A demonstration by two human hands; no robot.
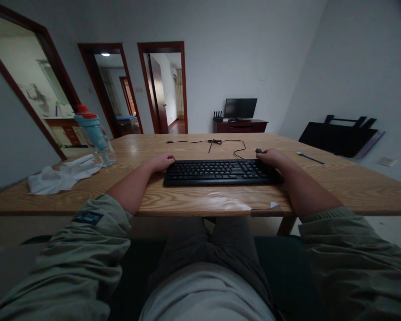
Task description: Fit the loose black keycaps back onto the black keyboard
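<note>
A black keyboard lies flat on the wooden table in front of me, its black cable running off behind it. My left hand grips the keyboard's left end with curled fingers. My right hand is wrapped round the right end, fingers over the far edge. Both forearms rest on the table.
A clear bottle with a blue and red lid stands at the left, beside a crumpled white cloth. A blue pen-like item lies at the right. Dark folded furniture leans on the right wall. Doorways open behind the table.
</note>
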